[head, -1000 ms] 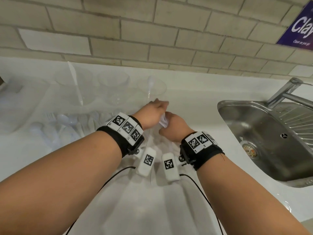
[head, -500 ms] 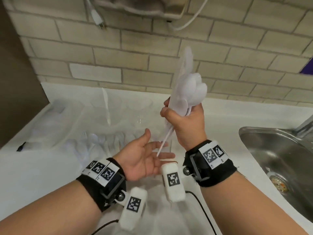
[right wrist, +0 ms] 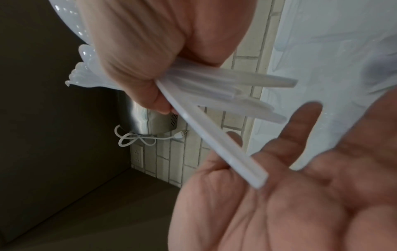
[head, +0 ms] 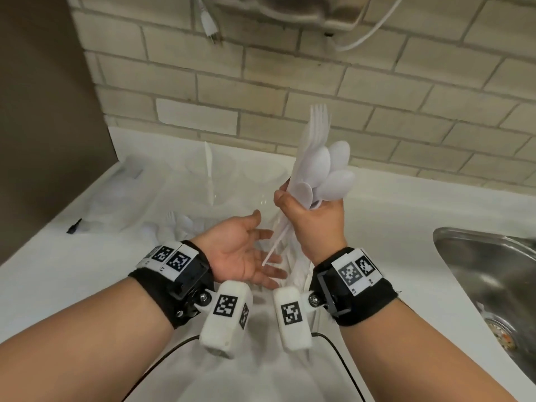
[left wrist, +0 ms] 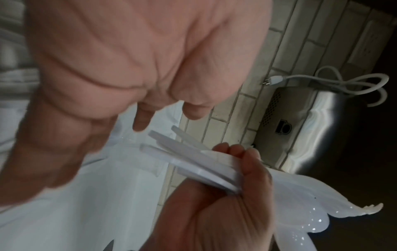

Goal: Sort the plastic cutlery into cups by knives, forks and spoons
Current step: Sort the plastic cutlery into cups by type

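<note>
My right hand point(head: 310, 216) grips a bundle of white plastic cutlery point(head: 322, 169) upright above the counter, spoon bowls and fork tines pointing up, handles sticking out below the fist point(right wrist: 214, 141). My left hand point(head: 246, 253) lies palm up and open just left of the handles, one handle tip over its fingers point(right wrist: 300, 169). More white cutlery point(head: 177, 224) lies in a heap on the counter at left. Clear plastic cups point(head: 208, 175) stand by the wall; one holds a single knife point(head: 208, 169).
A steel sink point(head: 493, 274) lies at the right. A white counter point(head: 72, 271) runs to a brick wall. A metal appliance with a loose white cord point(head: 362, 33) hangs on the wall above. A dark panel stands at the left.
My right hand has lifted the bundle of cutlery up off the counter. My left hand let go, turned palm up and opened beneath the handles.
</note>
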The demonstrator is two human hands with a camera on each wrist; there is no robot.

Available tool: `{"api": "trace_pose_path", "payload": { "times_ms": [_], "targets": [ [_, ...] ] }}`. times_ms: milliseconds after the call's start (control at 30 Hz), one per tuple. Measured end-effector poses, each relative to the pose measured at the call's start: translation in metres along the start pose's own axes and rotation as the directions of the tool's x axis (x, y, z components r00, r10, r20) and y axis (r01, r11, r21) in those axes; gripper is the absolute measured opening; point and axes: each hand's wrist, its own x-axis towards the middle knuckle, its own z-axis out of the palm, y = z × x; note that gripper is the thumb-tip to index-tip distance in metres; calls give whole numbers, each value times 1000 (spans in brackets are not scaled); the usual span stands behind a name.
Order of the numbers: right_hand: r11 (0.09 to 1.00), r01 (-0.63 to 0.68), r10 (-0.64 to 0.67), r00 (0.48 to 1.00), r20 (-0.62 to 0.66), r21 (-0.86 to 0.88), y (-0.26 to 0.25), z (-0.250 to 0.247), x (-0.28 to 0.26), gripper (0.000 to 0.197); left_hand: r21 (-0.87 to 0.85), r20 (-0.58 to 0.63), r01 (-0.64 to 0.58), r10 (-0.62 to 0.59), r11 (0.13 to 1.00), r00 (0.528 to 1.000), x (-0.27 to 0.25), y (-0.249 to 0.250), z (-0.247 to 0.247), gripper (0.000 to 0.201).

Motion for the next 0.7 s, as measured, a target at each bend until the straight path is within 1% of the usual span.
{"api": "trace_pose_path", "payload": {
  "times_ms": [67,133,200,267,300,367,400,467,500,533,567,633,700],
  "targets": [
    [1000,4,-4,1000,-11,8,1,2,0,14,-23,68,3,-2,1000,998,2,-3,0,68],
    [1000,4,-4,1000,-20,-4,4,7,-3,24,-76,99,-15,23,997,995,4,-2,-2,79],
    [1000,-7,7,1000,-28,7,8,9,-4,40,-131,77,-59,69,990,995,5,1,-3,79],
    [999,-24,24,1000,1,34,11,12,-5,47,-166,36,-134,142,977,989,7,4,-2,71],
    [997,-47,46,999,19,58,13,14,-6,46,-165,7,-178,181,970,983,6,5,-1,65],
    [990,-98,94,994,49,100,13,17,-9,32,-138,-31,-237,235,962,972,4,8,2,57],
    [988,-117,111,992,68,103,12,19,-10,23,-116,-33,-241,239,964,971,2,8,3,55],
    [982,-143,130,986,108,125,10,19,-9,4,-36,-25,-192,191,981,981,-2,8,4,58],
    [974,-158,138,983,124,163,8,18,-9,4,-5,-32,-165,165,986,986,-4,7,4,61],
    [964,-179,153,979,138,195,8,17,-8,10,1,-41,-161,161,987,986,-5,6,3,63],
    [953,-200,168,974,154,228,8,17,-7,11,-22,-45,-181,180,983,983,-4,6,1,64],
    [947,-220,185,969,165,235,10,19,-9,3,-80,-38,-227,225,971,974,-3,4,2,60],
    [946,-230,189,964,188,228,13,19,-11,9,-44,-11,-233,233,971,972,-5,4,0,59]
  ]
}}
